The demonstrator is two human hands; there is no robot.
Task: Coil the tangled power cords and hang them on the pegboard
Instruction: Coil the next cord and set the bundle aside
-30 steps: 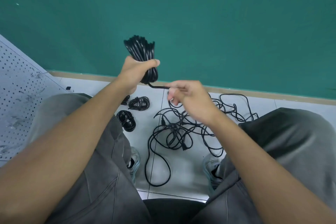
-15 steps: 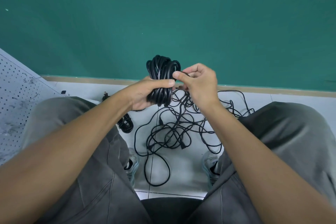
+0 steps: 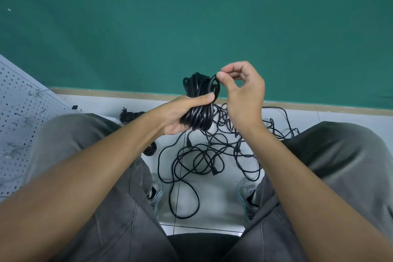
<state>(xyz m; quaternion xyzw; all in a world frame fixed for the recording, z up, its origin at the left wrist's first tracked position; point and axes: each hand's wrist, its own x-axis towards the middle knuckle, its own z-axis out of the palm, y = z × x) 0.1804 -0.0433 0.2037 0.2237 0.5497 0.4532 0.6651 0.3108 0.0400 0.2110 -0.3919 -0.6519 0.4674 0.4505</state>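
- Black coiled cord [image 3: 198, 104] is gripped at frame centre by the left hand [image 3: 180, 116], thumb across it.
- One strand is pinched at 12 o'clock by the right hand [image 3: 242, 93].
- Two small coils [image 3: 129, 115] and one tangled pile [image 3: 212, 153] are counted on the floor; one pegboard [image 3: 19, 125] lies at 9 o'clock.

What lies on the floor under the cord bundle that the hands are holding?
Under the coiled bundle lies a tangle of loose black cords on the white floor. The bundle and both hands hide its far part.

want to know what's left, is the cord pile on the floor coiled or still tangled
Still tangled: the cord pile sprawls in loose crossing loops on the floor, unlike the tight bundle the left hand grips.
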